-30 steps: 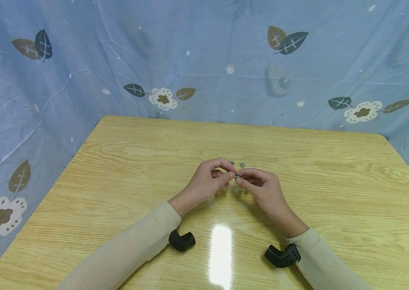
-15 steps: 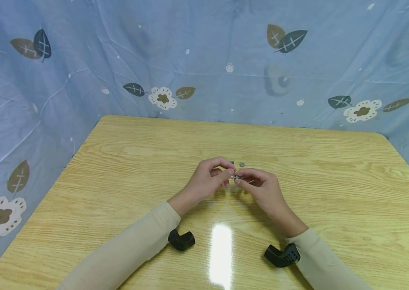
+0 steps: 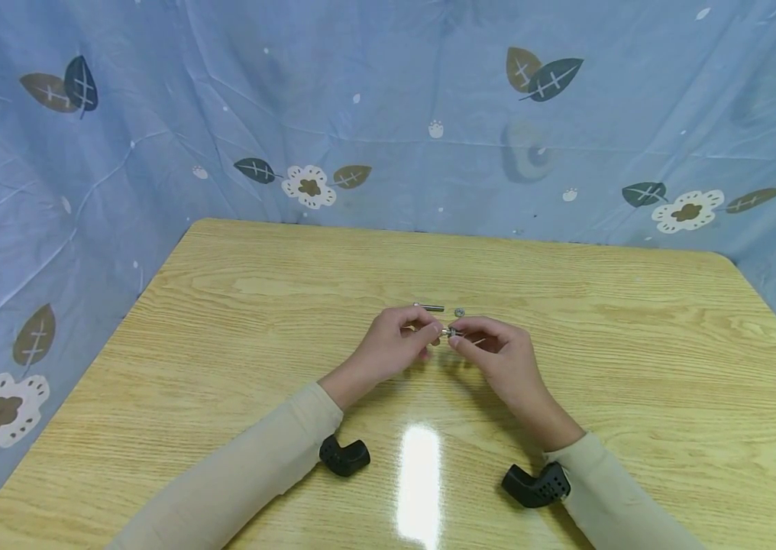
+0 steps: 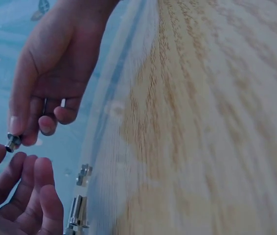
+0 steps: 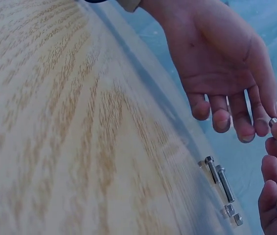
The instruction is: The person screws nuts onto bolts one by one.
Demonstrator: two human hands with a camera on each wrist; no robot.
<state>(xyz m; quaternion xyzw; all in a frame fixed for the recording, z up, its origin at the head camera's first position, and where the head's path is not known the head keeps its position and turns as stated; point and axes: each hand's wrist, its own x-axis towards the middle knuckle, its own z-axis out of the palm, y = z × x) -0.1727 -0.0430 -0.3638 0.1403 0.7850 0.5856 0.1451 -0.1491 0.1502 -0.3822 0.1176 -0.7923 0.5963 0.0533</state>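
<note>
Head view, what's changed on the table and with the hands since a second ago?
The left hand has dipped slightly toward the person at its index finger, uncovering more of a bolt beyond it. The right hand still pinches the small metal piece, nearly where it was; the nut hasn't visibly moved.

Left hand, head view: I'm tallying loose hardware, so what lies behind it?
Behind the left hand, a metal bolt lies on the table, with a small nut to its right. What the hand covers of the table cannot be seen from this view.
</note>
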